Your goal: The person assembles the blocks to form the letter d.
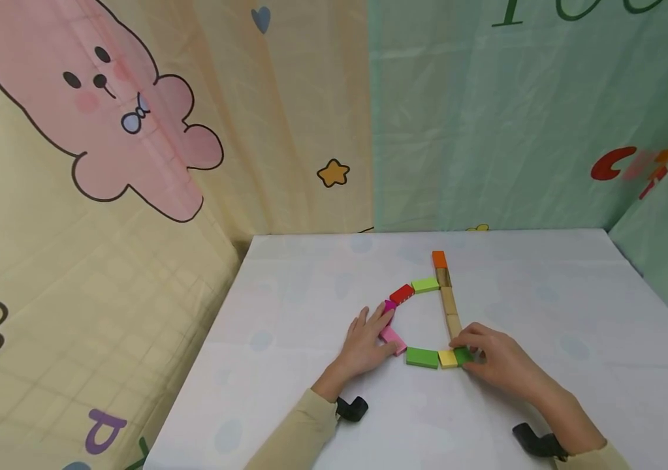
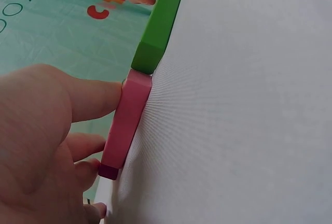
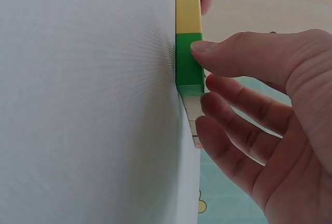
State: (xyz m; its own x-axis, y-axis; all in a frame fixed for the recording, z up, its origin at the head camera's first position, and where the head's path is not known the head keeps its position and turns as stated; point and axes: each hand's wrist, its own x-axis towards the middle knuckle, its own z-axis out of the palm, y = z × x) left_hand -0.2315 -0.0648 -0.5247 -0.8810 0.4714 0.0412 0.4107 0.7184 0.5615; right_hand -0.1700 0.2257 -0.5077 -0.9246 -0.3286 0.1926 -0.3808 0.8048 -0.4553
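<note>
Small coloured blocks lie end to end on the table, forming a rounded loop against a straight row. My left hand (image 1: 365,341) lies over the loop's left side, its thumb touching a pink block (image 2: 127,117) and its fairly straight fingers at a magenta block (image 2: 108,171). At the loop's lower right corner, my right hand (image 1: 501,359) pinches a green block (image 3: 189,60) between thumb and fingers. That block meets a yellow block (image 3: 188,14), which adjoins a longer green block (image 1: 422,358). The right fingers partly hide the row's near end.
The straight row has wood-coloured blocks (image 1: 448,301) and an orange block (image 1: 439,259) at its far end. A red block (image 1: 401,294) and a lime block (image 1: 425,285) form the upper curve. Printed curtains (image 1: 486,130) hang behind the white table (image 1: 286,294).
</note>
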